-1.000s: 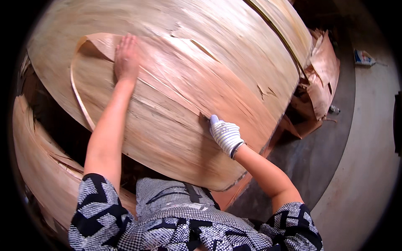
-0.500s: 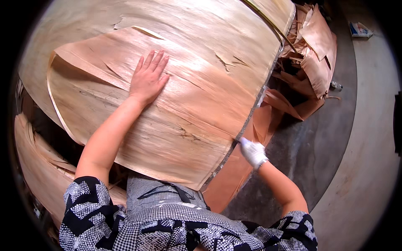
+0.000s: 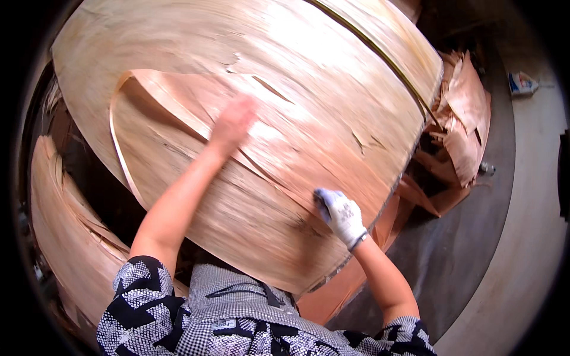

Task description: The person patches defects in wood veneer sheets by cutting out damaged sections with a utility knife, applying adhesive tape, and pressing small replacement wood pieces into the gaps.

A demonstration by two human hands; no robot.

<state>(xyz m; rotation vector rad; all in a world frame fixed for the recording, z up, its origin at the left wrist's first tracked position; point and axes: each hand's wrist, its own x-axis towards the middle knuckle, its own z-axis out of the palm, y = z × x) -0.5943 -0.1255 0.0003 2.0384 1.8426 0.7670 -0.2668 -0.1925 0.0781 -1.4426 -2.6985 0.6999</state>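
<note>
A large, pale tan sheet of thin wood veneer (image 3: 249,77), cracked and split along its grain, fills most of the head view and serves as the landmark. On top of it lies a smaller, pinker torn veneer sheet (image 3: 237,213) with a curled left edge, covering the large sheet's lower middle. The bare left hand (image 3: 233,121) rests on the smaller sheet near its upper middle; the hand is blurred, so whether its grip is flat and released or pinching the wood cannot be told. The right hand (image 3: 339,215), in a white knitted glove, presses against the smaller sheet near the large sheet's lower right edge, fingers curled down onto the wood; whether it clasps the sheet or only pushes on it cannot be told. Beyond the large sheet's right edge, a heap of broken reddish veneer scraps (image 3: 460,127) sits on the grey floor (image 3: 475,249). Below the large sheet's left edge, further curved veneer layers (image 3: 65,225) show. A small white and blue packet (image 3: 522,83) lies on the floor far right of the large sheet.
</note>
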